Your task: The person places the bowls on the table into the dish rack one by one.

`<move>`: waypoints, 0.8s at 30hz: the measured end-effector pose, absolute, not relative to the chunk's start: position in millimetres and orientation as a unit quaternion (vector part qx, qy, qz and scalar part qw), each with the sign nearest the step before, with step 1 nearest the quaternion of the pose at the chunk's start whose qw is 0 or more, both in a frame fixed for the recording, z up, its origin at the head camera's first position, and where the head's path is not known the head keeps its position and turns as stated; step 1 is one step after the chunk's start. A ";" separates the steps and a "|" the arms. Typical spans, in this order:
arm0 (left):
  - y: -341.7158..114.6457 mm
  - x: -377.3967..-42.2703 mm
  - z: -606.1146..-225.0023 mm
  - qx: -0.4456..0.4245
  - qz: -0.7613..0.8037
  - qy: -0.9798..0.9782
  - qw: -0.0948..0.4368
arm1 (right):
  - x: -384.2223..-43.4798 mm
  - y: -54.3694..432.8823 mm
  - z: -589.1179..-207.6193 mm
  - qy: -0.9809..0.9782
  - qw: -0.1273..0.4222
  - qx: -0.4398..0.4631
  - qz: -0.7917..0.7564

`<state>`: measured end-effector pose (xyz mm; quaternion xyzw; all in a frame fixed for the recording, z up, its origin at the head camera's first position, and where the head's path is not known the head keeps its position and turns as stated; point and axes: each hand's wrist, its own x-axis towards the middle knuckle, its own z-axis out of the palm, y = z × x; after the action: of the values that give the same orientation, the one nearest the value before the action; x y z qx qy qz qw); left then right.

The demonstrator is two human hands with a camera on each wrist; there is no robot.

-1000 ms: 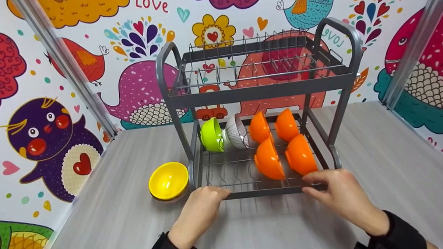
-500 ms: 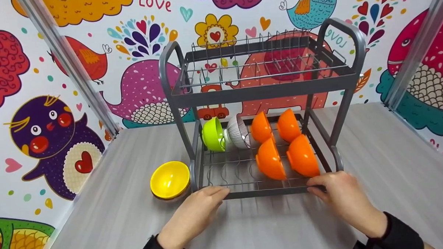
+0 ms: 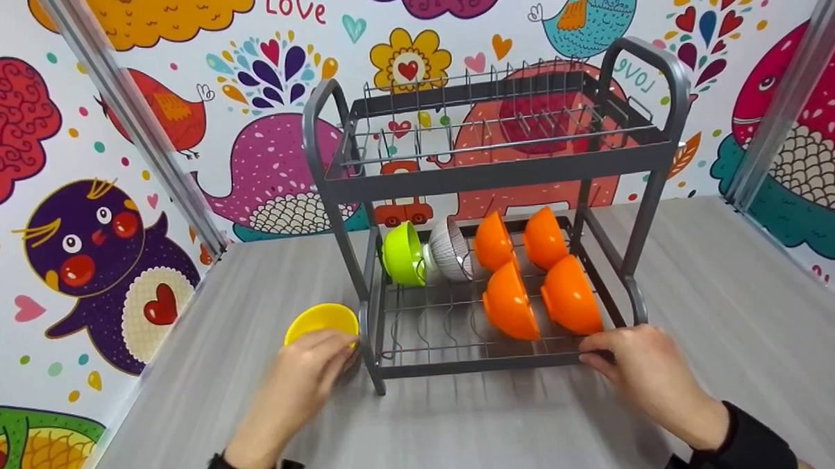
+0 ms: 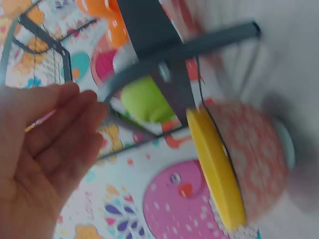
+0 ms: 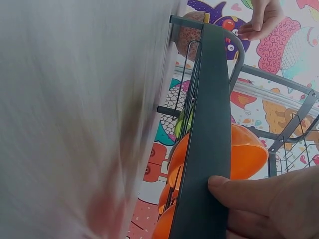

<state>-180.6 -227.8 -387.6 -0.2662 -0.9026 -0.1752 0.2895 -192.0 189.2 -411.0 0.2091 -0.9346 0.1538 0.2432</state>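
Note:
My left hand (image 3: 299,384) hovers over the near side of a yellow bowl (image 3: 317,317), overlapping it in the head view. The left wrist view shows its fingers loosely bent, apart from the bowl and holding nothing. Under the yellow bowl is a pink patterned bowl (image 4: 256,162), the two stacked left of a two-tier grey dish rack (image 3: 499,174). My right hand (image 3: 650,375) pinches the rack's lower front rail (image 5: 207,134) near its right corner, thumb on the outer face. The lower tier holds a green bowl (image 3: 403,254), a striped bowl (image 3: 451,250) and several orange bowls (image 3: 509,304), all on edge.
The rack's upper tier (image 3: 483,131) of wire slots stands above the bowls, with a curved handle (image 3: 651,67) at each end. A grey wood-grain table (image 3: 466,434) lies beneath. Printed cartoon walls (image 3: 269,156) with metal posts close off the back and sides.
My left hand has let go of the rack's front left rail and moved left over the yellow bowl. The right hand stays on the rail, and the bowls in the rack have not moved.

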 end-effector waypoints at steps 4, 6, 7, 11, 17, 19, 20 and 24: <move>-240.8 -185.2 -397.4 -0.203 -0.145 -0.936 0.250 | -192.2 189.9 -413.0 -0.934 0.244 0.212 0.154; -244.8 -186.5 -403.5 -0.175 -0.135 -0.952 0.212 | -192.2 190.0 -413.7 -0.933 0.243 0.215 0.154; -246.3 -187.2 -406.4 -0.165 -0.133 -0.957 0.196 | -192.2 190.0 -413.8 -0.933 0.242 0.215 0.155; -248.6 -189.4 -413.3 -0.137 -0.133 -0.971 0.143 | -192.4 189.9 -413.6 -0.933 0.241 0.216 0.155; -246.6 -191.4 -416.0 -0.133 -0.124 -0.977 0.114 | -192.6 191.6 -415.5 -0.920 0.285 0.229 0.143; -245.6 -192.3 -417.0 -0.132 -0.119 -0.978 0.110 | -192.8 192.3 -416.0 -0.916 0.296 0.232 0.139; -245.1 -193.0 -417.6 -0.130 -0.116 -0.979 0.107 | -193.0 192.5 -416.0 -0.916 0.295 0.232 0.140; -243.9 -196.1 -420.2 -0.123 -0.110 -0.982 0.091 | -193.2 192.9 -415.8 -0.920 0.286 0.227 0.145</move>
<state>-196.1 -243.9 -420.2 -0.1227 -0.9822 -0.1096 0.0906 -193.2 192.9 -415.8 0.2274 -0.9196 0.1446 0.2858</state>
